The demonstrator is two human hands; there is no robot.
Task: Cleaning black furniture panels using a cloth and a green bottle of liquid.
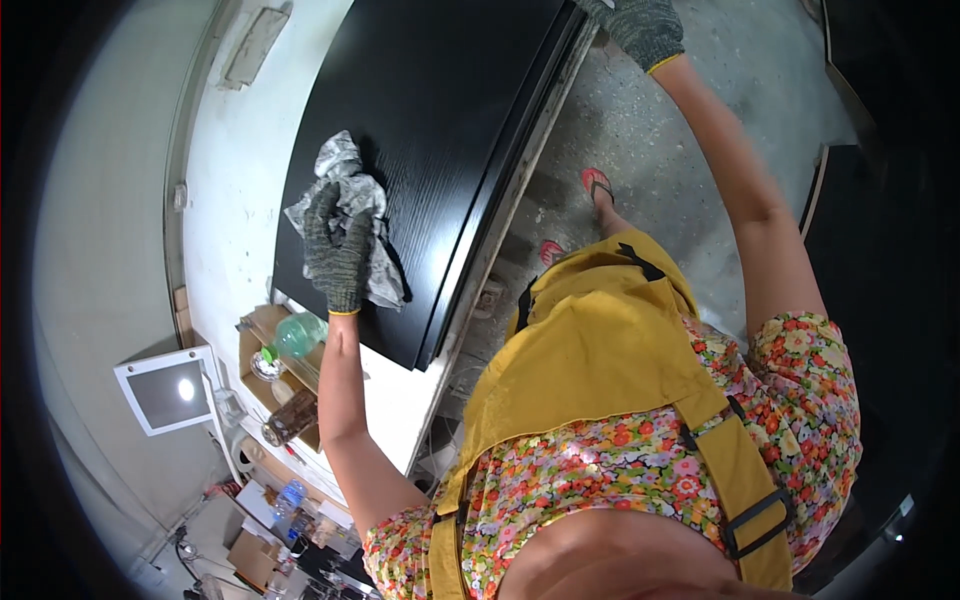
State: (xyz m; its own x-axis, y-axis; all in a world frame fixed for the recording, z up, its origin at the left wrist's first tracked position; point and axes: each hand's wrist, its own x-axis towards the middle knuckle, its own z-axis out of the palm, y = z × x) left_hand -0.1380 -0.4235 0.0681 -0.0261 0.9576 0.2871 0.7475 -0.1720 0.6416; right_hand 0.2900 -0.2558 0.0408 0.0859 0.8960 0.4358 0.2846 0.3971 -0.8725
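Observation:
A black wood-grained panel [430,110] lies flat on the white worktop. My left hand [335,250], in a dark grey knitted glove with a yellow cuff, presses a crumpled grey-white patterned rag [382,275] onto its near left part. The fingers curve over the rag, with the thumb apart from them, and folds stick out around the hand. My right hand [645,32], gloved the same way, reaches to the panel's far right edge. Its fingertips run out at the top of the picture, so their grip is hidden.
Beside my left forearm stand a green-capped clear bottle [298,335], a brown jar [290,418] and an open cardboard box [250,350]. A white-framed lamp [168,390] is at the left. Boxes and bottles clutter the lower left. Concrete floor [690,150] lies right of the worktop; a dark board [860,230] stands farther right.

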